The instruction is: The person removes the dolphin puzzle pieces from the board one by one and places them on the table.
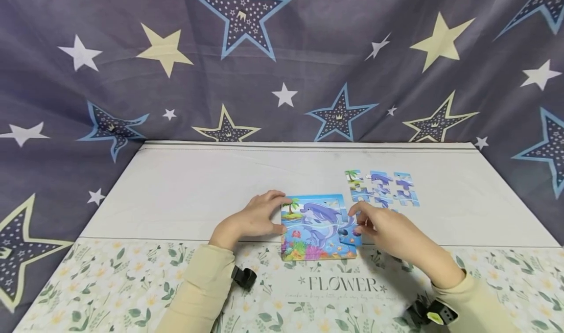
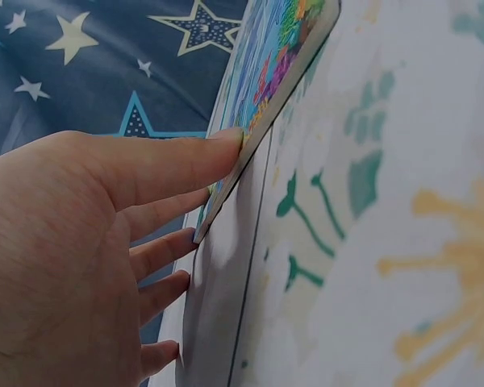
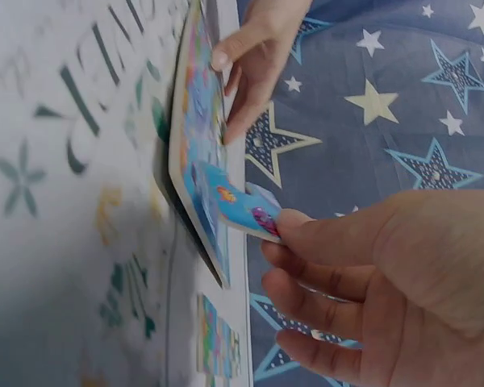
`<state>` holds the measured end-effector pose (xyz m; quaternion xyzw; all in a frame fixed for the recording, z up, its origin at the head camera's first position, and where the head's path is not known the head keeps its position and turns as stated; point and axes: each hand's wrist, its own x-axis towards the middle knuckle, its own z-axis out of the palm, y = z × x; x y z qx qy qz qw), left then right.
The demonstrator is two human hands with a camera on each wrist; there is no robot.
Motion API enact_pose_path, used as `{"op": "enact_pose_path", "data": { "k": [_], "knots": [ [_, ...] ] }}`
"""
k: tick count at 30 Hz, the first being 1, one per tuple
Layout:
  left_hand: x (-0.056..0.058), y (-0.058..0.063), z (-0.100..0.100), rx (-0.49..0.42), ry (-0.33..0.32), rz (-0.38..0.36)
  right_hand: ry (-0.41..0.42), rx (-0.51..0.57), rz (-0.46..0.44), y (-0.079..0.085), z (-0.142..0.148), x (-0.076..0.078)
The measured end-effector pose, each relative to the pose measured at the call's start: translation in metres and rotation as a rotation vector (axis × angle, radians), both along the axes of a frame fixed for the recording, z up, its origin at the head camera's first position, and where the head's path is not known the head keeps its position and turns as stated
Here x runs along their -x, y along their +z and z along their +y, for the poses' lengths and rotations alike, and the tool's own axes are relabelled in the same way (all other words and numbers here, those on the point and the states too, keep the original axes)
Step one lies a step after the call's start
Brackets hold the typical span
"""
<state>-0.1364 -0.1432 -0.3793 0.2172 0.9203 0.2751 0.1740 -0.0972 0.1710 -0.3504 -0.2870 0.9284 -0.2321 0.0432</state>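
Observation:
A square puzzle board with a dolphin and sea picture lies before me, with a gap in the picture at its right side. My left hand is at its left edge, thumb and fingers spread apart; in the left wrist view the thumb rests on the rim and the other fingers are nearly straight. At the right edge, my right hand pinches a blue puzzle piece between thumb and fingers. That piece is tilted, its inner end overlapping the board in the right wrist view.
Several more puzzle pieces lie in loose columns on the white tabletop, beyond my right hand. A floral mat marked FLOWER covers the near side. A star-patterned curtain closes off the back and sides.

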Motion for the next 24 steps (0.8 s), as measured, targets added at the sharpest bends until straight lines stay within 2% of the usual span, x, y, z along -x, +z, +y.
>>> {"op": "enact_pose_path", "data": {
  "k": [7, 17, 24],
  "knots": [
    [0.001, -0.001, 0.001, 0.003, -0.017, 0.008, -0.025, 0.007, -0.035, 0.007, 0.019, 0.005],
    [0.0, -0.001, 0.001, 0.006, -0.016, -0.001, -0.082, 0.027, -0.015, 0.016, 0.05, 0.01],
    [0.0, -0.002, 0.001, 0.005, -0.022, 0.001, -0.069, 0.051, 0.011, 0.019, 0.072, 0.015]
  ]
}}
